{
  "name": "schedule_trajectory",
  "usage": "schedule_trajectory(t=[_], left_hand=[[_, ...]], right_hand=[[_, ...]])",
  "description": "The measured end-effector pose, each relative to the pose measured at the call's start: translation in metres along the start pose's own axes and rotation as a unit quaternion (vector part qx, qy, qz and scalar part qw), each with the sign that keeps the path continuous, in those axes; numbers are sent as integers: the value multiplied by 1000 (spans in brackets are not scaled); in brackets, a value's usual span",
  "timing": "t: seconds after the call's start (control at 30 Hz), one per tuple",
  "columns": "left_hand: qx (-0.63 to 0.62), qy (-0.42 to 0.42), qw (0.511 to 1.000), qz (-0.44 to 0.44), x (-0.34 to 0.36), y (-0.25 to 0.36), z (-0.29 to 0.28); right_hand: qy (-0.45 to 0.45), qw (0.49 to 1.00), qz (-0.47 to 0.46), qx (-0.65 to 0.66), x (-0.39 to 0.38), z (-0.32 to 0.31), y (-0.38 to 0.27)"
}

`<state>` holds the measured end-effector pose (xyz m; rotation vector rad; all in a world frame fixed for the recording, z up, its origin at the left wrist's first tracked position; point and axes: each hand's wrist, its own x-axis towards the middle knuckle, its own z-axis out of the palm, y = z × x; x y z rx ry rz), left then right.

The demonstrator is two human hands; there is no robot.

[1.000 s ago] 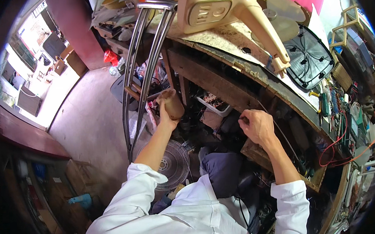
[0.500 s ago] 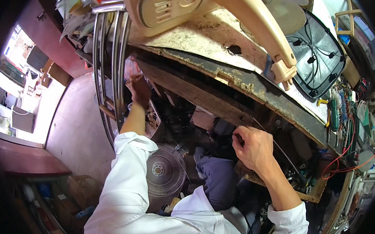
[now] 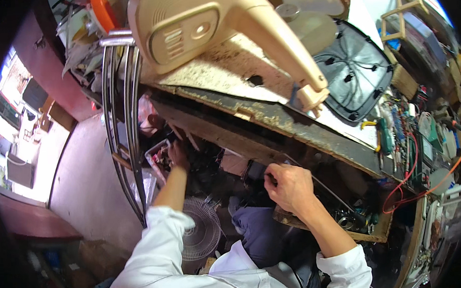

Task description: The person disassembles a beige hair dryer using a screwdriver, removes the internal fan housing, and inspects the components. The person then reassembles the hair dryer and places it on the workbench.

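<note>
My left hand (image 3: 178, 156) reaches down beside an open box (image 3: 158, 166) of small mixed parts under the workbench; shadow hides what its fingers do. My right hand (image 3: 291, 186) is held curled in front of the bench edge, thumb and fingers pressed together. Whatever it may hold is hidden inside the fist. On the bench (image 3: 214, 74), beyond both hands, lies a beige plastic appliance housing (image 3: 185, 34) with a long neck. A black square plastic base (image 3: 354, 69) lies upside down to its right.
A curved metal tube frame (image 3: 122, 123) stands left of my left arm. A round fan grille (image 3: 199, 229) sits low between my arms. Screwdrivers and pliers (image 3: 384, 136) crowd the bench's right end, near a red-orange cable (image 3: 414, 165). A wooden drawer (image 3: 373, 235) holds loose parts.
My left hand has come back from a pinkish plastic bag, down to the parts box. My right hand stays curled. The whole view has shifted slightly.
</note>
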<state>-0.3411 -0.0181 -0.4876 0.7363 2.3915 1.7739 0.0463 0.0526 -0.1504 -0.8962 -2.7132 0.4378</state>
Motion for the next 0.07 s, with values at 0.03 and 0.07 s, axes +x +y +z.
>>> schedule_trajectory(t=[0.03, 0.07], left_hand=[[-283, 81, 946, -137, -28, 31, 15], [-289, 80, 945, -129, -24, 43, 19]], right_hand=[[8, 1000, 5, 1, -1, 0, 1], [10, 1000, -1, 4, 0, 0, 1]])
